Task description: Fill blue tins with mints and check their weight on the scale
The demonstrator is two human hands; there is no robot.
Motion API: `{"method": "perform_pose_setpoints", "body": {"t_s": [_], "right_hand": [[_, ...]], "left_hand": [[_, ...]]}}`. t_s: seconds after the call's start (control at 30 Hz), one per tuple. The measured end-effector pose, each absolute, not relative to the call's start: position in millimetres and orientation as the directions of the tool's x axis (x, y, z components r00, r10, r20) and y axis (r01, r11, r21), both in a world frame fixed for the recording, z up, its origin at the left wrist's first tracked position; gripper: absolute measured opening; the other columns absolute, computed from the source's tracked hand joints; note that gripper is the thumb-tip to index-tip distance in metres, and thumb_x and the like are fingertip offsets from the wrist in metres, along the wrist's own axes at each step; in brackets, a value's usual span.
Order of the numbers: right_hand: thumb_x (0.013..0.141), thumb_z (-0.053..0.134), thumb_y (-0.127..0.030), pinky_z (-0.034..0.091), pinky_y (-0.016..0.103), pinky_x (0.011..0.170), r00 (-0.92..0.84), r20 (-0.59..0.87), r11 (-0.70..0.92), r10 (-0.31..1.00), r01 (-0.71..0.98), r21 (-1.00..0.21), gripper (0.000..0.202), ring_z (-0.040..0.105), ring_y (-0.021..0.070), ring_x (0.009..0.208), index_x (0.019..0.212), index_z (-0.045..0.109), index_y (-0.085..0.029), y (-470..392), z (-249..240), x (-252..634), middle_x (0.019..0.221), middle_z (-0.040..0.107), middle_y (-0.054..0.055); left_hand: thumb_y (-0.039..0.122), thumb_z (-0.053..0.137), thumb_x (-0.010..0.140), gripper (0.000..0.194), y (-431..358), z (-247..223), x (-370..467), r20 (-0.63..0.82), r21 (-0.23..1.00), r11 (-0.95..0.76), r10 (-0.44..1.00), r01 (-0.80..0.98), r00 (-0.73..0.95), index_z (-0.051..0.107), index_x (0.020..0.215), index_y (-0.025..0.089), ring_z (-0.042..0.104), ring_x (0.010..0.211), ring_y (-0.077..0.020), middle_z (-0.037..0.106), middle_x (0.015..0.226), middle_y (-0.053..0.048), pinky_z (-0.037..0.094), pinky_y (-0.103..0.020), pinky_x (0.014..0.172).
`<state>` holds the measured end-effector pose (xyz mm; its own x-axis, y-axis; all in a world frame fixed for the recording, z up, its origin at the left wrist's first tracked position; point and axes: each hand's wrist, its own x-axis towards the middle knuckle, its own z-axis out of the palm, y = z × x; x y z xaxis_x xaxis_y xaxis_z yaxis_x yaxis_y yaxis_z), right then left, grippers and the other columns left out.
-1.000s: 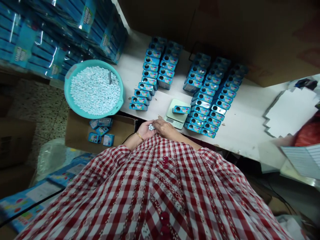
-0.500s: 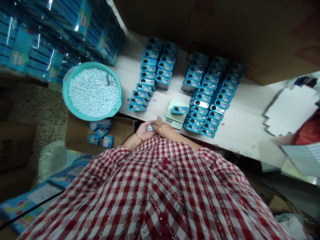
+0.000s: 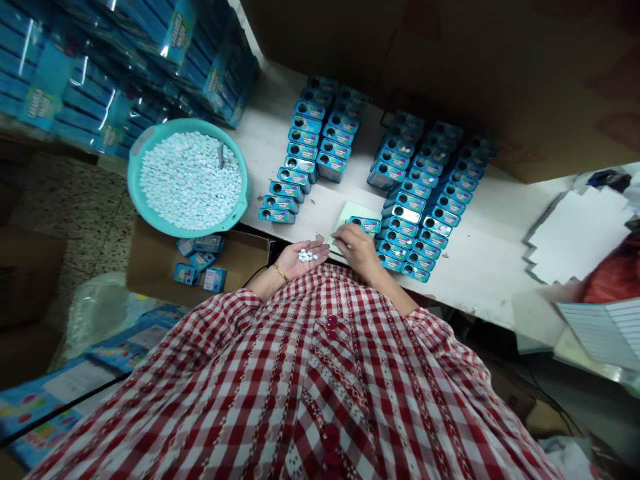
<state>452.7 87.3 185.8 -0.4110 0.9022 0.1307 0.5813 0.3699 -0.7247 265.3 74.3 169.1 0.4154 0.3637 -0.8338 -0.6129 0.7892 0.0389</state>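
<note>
My left hand (image 3: 299,261) lies palm up near the table's front edge, its fingers stretched out, bearing several small white candies (image 3: 306,255). To its right, my right hand (image 3: 356,249) is closed with bent fingers over the front of a pale green scale (image 3: 351,212). What its fingertips hold, if anything, I cannot make out. A blue candy tin (image 3: 364,224) with a round dark opening rests on the scale, just beyond my right hand, which partly hides the scale.
Left of my hands stands a turquoise basin (image 3: 136,193) of white candies with a metal scoop handle (image 3: 221,155). Rows of blue tins (image 3: 301,137) stand beyond, more tins (image 3: 399,225) at right. A carton (image 3: 150,267) holds small blue boxes below the basin.
My right hand has moved away from the left palm, rightward to the scale. The left hand has opened flatter, showing its candies. The view has shifted slightly.
</note>
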Motion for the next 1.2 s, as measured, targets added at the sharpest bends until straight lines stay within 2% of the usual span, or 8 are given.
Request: {"method": "perform_pose_setpoints", "body": {"t_s": [0.27, 0.4, 0.47, 0.53, 0.63, 0.73, 1.03, 1.2], "right_hand": [[0.086, 0.049, -0.023, 0.049, 0.035, 0.080, -0.135, 0.112, 0.171, 0.984, 0.600, -0.782, 0.018, 0.062, 0.0173, 0.084, 0.084, 0.066, -0.020, 107, 177, 491, 0.086, 0.067, 0.005], [0.088, 0.049, -0.029, 0.049, 0.035, 0.084, -0.335, 0.093, 0.271, 0.938, 0.537, -0.799, 0.021, 0.061, 0.0176, 0.093, 0.097, 0.067, -0.022, 100, 185, 472, 0.096, 0.068, 0.006], [0.088, 0.051, -0.030, 0.045, 0.040, 0.091, -0.408, 0.087, 0.342, 0.909, 0.608, -0.717, 0.026, 0.056, 0.0207, 0.105, 0.109, 0.063, -0.022, 98, 189, 472, 0.111, 0.064, 0.009], [0.085, 0.055, -0.031, 0.041, 0.046, 0.094, -0.359, 0.056, 0.327, 0.932, 0.761, -0.560, 0.036, 0.049, 0.0264, 0.113, 0.119, 0.057, -0.020, 99, 189, 484, 0.123, 0.057, 0.013], [0.084, 0.055, -0.029, 0.041, 0.048, 0.089, -0.313, -0.036, 0.279, 0.949, 0.889, -0.364, 0.038, 0.048, 0.0299, 0.105, 0.119, 0.056, -0.014, 106, 182, 507, 0.114, 0.058, 0.016], [0.086, 0.049, -0.028, 0.043, 0.044, 0.084, -0.368, -0.068, 0.323, 0.927, 0.879, -0.351, 0.033, 0.049, 0.0278, 0.095, 0.114, 0.056, -0.013, 126, 170, 507, 0.102, 0.060, 0.015], [0.086, 0.050, -0.024, 0.043, 0.038, 0.085, -0.273, -0.010, 0.243, 0.962, 0.870, -0.430, 0.035, 0.047, 0.0258, 0.102, 0.119, 0.055, -0.014, 222, 139, 425, 0.113, 0.055, 0.015], [0.089, 0.044, -0.026, 0.038, 0.038, 0.087, -0.171, 0.059, 0.180, 0.984, 0.948, -0.262, 0.032, 0.044, 0.0250, 0.104, 0.115, 0.059, -0.016, 217, 144, 476, 0.116, 0.054, 0.014]], "left_hand": [[0.017, 0.038, 0.087, 0.030, 80, 166, 268, -0.796, 0.033, 0.780, 0.398, -0.625, 0.455, 0.065, 0.096, 0.006, 0.068, 0.084, -0.0215, 0.071, 0.088, -0.016, 0.053, -0.034, 0.078], [0.020, 0.037, 0.090, 0.032, 86, 166, 279, -0.774, 0.028, 0.777, 0.415, -0.629, 0.478, 0.066, 0.088, 0.006, 0.068, 0.078, -0.0200, 0.070, 0.079, -0.015, 0.053, -0.031, 0.074], [0.022, 0.037, 0.092, 0.035, 91, 168, 283, -0.772, 0.027, 0.775, 0.417, -0.631, 0.480, 0.066, 0.080, 0.007, 0.067, 0.070, -0.0174, 0.068, 0.072, -0.012, 0.052, -0.025, 0.061], [0.022, 0.039, 0.092, 0.035, 95, 169, 282, -0.783, 0.022, 0.777, 0.405, -0.630, 0.472, 0.064, 0.071, 0.009, 0.064, 0.060, -0.0140, 0.066, 0.066, -0.010, 0.045, -0.019, 0.046], [0.022, 0.041, 0.091, 0.036, 98, 170, 271, -0.813, 0.023, 0.754, 0.396, -0.656, 0.427, 0.061, 0.064, 0.009, 0.059, 0.051, -0.0109, 0.062, 0.061, -0.008, 0.035, -0.015, 0.037], [0.020, 0.040, 0.092, 0.037, 97, 170, 257, -0.840, 0.034, 0.712, 0.401, -0.702, 0.366, 0.060, 0.063, 0.009, 0.056, 0.049, -0.0099, 0.061, 0.059, -0.008, 0.034, -0.014, 0.035], [0.018, 0.038, 0.092, 0.036, 90, 175, 231, -0.877, 0.099, 0.618, 0.425, -0.780, 0.225, 0.059, 0.064, 0.010, 0.054, 0.049, -0.0092, 0.060, 0.060, -0.008, 0.034, -0.014, 0.035], [0.018, 0.038, 0.092, 0.036, 88, 169, 224, -0.885, 0.111, 0.614, 0.419, -0.782, 0.203, 0.059, 0.064, 0.009, 0.054, 0.049, -0.0097, 0.060, 0.061, -0.009, 0.034, -0.015, 0.036]]}}
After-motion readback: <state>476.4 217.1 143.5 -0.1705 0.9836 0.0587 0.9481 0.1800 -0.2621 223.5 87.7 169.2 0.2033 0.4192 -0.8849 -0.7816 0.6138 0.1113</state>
